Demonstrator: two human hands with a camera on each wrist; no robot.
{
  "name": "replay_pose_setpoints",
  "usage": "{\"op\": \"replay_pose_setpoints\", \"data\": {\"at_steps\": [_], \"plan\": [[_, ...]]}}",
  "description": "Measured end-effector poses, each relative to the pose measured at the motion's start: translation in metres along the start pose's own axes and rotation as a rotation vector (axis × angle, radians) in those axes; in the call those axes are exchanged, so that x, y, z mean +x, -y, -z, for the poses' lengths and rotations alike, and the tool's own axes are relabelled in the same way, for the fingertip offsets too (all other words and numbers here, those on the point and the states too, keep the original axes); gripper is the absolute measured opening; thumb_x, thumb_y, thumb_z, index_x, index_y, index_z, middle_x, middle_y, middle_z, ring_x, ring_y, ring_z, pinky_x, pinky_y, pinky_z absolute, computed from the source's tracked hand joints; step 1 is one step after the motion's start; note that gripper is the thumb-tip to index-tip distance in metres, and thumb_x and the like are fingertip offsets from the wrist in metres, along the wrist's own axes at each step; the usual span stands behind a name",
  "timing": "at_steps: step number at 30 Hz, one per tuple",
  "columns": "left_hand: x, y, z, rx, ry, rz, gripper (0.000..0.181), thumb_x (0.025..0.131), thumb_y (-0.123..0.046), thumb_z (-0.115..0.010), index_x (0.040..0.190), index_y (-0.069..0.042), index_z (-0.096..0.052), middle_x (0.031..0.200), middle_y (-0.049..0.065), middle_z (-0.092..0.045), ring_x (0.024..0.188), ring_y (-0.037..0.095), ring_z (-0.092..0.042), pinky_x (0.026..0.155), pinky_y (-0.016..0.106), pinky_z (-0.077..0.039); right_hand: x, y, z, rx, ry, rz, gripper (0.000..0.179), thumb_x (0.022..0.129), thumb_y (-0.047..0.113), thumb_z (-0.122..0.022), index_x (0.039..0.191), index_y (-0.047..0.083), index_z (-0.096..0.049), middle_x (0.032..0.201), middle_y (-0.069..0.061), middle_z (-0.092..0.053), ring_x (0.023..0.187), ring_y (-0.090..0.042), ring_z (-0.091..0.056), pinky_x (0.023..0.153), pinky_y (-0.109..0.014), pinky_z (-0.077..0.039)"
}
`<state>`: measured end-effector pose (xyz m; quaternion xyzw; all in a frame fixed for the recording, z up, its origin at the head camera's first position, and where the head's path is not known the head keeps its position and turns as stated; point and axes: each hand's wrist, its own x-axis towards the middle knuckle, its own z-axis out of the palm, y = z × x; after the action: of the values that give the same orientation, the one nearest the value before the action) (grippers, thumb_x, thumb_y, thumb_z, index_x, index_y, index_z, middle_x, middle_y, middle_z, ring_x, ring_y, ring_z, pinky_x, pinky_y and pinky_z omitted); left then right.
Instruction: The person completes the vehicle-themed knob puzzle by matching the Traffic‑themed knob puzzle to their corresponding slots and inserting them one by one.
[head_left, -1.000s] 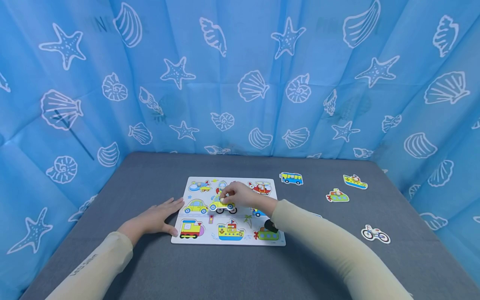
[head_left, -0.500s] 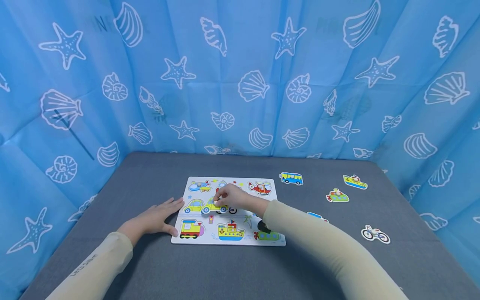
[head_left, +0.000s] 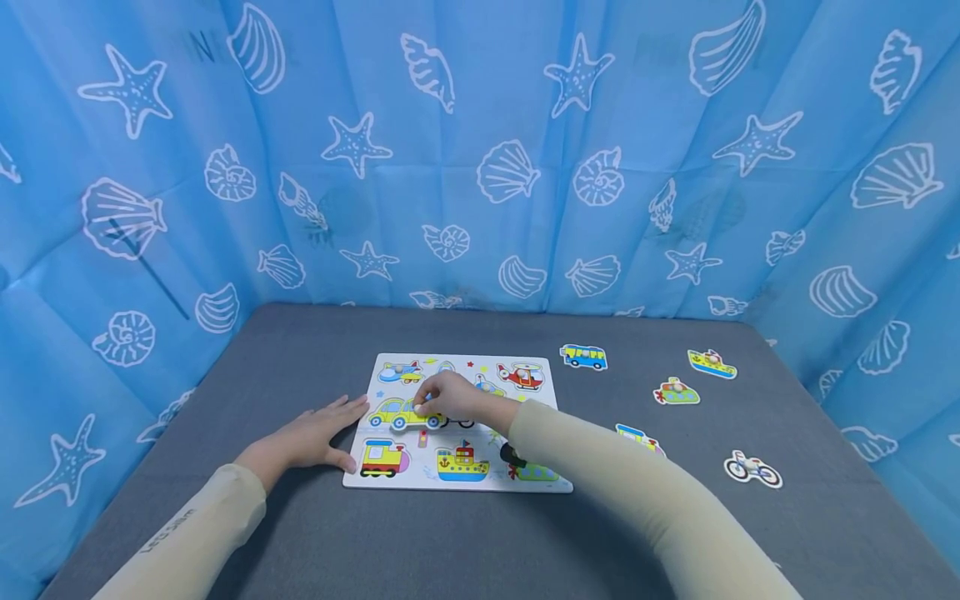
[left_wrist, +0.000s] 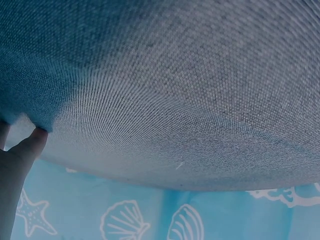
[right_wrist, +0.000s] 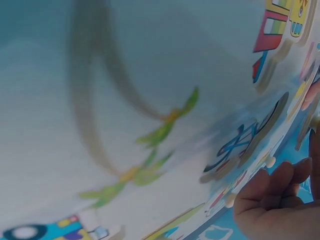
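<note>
A white puzzle board (head_left: 422, 467) printed with vehicles lies on the grey table. My right hand (head_left: 453, 396) pinches the small knob of a yellow car puzzle piece (head_left: 405, 421) close over the board. In the head view the piece overlaps the right side of the matching yellow car picture (head_left: 380, 408). Fingers spread, my left hand (head_left: 311, 435) lies at the board's left edge. The right wrist view shows the curled fingers of the right hand (right_wrist: 275, 205) beyond the bicycle picture (right_wrist: 240, 140), with the car piece mostly hidden there.
Right of the board lie a bus piece (head_left: 583, 357), a ship piece (head_left: 712, 363), a green submarine piece (head_left: 676, 392) and a bicycle piece (head_left: 752, 470). Another piece (head_left: 639, 437) is partly covered by the right sleeve. A blue shell-patterned curtain (head_left: 480, 225) stands behind the table.
My right hand has carried the car piece leftward and slightly down, from over the bicycle picture to the yellow car picture. The left hand has stayed in place.
</note>
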<state>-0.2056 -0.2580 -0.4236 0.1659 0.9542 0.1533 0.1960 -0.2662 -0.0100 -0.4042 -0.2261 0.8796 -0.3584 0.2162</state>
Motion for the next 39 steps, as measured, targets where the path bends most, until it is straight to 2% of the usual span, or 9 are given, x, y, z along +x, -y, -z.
{"op": "replay_pose_setpoints", "data": {"at_steps": [13,24,31,36,39], "plan": [[0.001,0.002,-0.003,-0.010,-0.004,-0.002,0.109,0.072,-0.059,-0.075,0.154,-0.008,-0.025,0.158,0.018,-0.024,0.144,0.042,-0.015,0.105,0.070,-0.016,0.010,0.012,-0.014,-0.005,0.007,-0.060,0.006,0.091,0.012,-0.070,0.085,0.013,-0.072,0.082,0.000,-0.059,0.070,-0.013,-0.049,0.061,-0.024,-0.037],[0.000,0.001,-0.002,-0.007,-0.005,0.006,0.110,0.071,-0.057,-0.077,0.154,-0.007,-0.024,0.157,0.020,-0.024,0.144,0.043,-0.015,0.106,0.070,-0.016,0.020,0.015,-0.024,-0.048,-0.023,-0.096,0.005,0.090,0.016,-0.070,0.087,0.014,-0.073,0.087,0.004,-0.060,0.069,-0.012,-0.050,0.060,-0.023,-0.038],[0.001,0.001,-0.001,0.000,0.001,-0.008,0.110,0.072,-0.057,-0.076,0.154,-0.006,-0.024,0.158,0.019,-0.023,0.144,0.043,-0.014,0.105,0.071,-0.016,0.025,0.024,-0.027,-0.103,-0.064,-0.147,0.007,0.090,0.020,-0.071,0.084,0.018,-0.072,0.101,0.003,-0.063,0.083,-0.012,-0.052,0.069,-0.025,-0.041],[0.001,-0.001,-0.001,-0.006,0.003,-0.007,0.110,0.072,-0.056,-0.077,0.154,-0.005,-0.024,0.157,0.019,-0.023,0.144,0.043,-0.014,0.105,0.071,-0.015,0.026,0.027,-0.029,-0.135,-0.074,-0.147,0.008,0.091,0.020,-0.071,0.083,0.017,-0.071,0.102,0.003,-0.063,0.087,-0.013,-0.053,0.074,-0.026,-0.042],[0.000,-0.001,-0.001,-0.010,0.000,-0.002,0.110,0.071,-0.055,-0.078,0.154,-0.006,-0.024,0.157,0.020,-0.023,0.144,0.044,-0.014,0.105,0.071,-0.015,0.026,0.027,-0.029,-0.137,-0.074,-0.141,0.004,0.090,0.019,-0.072,0.087,0.016,-0.072,0.105,0.001,-0.064,0.091,-0.014,-0.054,0.078,-0.027,-0.043]]}}
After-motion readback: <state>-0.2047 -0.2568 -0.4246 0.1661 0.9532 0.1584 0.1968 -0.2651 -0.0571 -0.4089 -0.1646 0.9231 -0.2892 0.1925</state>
